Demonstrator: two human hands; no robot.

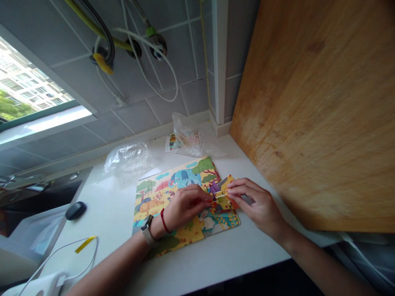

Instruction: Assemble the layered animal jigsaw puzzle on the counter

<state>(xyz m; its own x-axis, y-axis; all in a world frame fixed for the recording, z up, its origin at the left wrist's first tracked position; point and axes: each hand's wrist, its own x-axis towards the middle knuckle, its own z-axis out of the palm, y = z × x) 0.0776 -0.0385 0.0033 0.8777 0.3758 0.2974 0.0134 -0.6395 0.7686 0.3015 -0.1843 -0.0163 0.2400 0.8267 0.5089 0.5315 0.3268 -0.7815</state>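
A colourful jigsaw puzzle with cartoon animals and trees lies on the white counter, most of its picture filled with joined pieces. At its right side my right hand pinches a few puzzle pieces, tilted up off the board. My left hand rests over the middle of the puzzle, thumb and fingertips closed together close to those pieces. Whether a piece sits between the left fingertips is hard to make out. A watch and a red cord bracelet are on my left wrist.
Behind the puzzle lie a crumpled clear plastic bag and another bag beside a printed card. A wooden board leans at the right. Left are a black mouse-like object, a white cable and a sink.
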